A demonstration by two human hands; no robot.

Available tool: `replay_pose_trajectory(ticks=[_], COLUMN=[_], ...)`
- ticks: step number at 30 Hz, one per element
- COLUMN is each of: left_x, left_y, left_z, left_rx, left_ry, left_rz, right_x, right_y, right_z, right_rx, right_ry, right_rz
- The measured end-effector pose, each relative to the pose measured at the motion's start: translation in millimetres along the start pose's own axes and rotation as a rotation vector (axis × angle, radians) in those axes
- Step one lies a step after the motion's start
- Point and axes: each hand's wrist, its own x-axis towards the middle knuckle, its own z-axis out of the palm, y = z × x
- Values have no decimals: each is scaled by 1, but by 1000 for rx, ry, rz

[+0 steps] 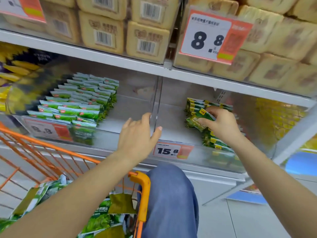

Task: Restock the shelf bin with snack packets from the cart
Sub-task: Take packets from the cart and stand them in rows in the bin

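Placing step: the right hand [221, 122] pinches a packet [199, 120] onto the bin [197, 152] row, the left hand [139, 134], fingers spread, touches the divider [157, 100]; next, release and reach to the cart [144, 191].

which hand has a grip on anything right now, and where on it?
Right hand pinches a green snack packet by its right end, over the row in the right shelf bin. Left hand is open at the clear divider, holding nothing.
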Motion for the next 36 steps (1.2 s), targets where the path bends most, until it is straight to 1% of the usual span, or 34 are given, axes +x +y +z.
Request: replay_pose_trajectory(ticks=[4,7,10,12,15,18,23,24,26,29,30,31,32,34,36], left_x=[-5,-4,-4,-4,-4,-5,-5,-5,-3,-4,-8,-15,-25,-53,-88], left_y=[2,3,3,2,2,3,4,3,1,-11,-18,-25,-34,-53,-74], left_z=[2,2,3,3,3,2,2,1,-2,-20,-29,-39,-50,-70,-82], left_rx=[74,68,62,70,69,89,123,128,113,-27,-64,-79,-88,-113,-122], left_ry=[21,28,23,7,-2,-2,9,10,-35,-281,-319,-302,-237,-102,-100], left_rz=[10,2,-1,-3,-6,-7,13,19,40,90,125,177,237,322,368], right_x=[36,52,60,63,65,67,62,56,43,7,-10,-28,-47,-83,-113], right_y=[10,14,26,34,38,33,25,22,10,-31,-48,-66,-84,-115,-140], right_z=[13,20,26,28,29,33,37,36,34,31,29,28,28,32,41], right_rx=[-22,-89,-302,-416,-460,-584,-572,-557,-450,-171,-77,12,84,185,211], right_ry=[-168,-289,-367,-367,-335,-309,-251,-211,-39,218,270,298,294,195,42], right_rz=[-20,-51,-74,-68,-55,-85,-72,-98,-223,-493,-585,-661,-714,-794,-890])
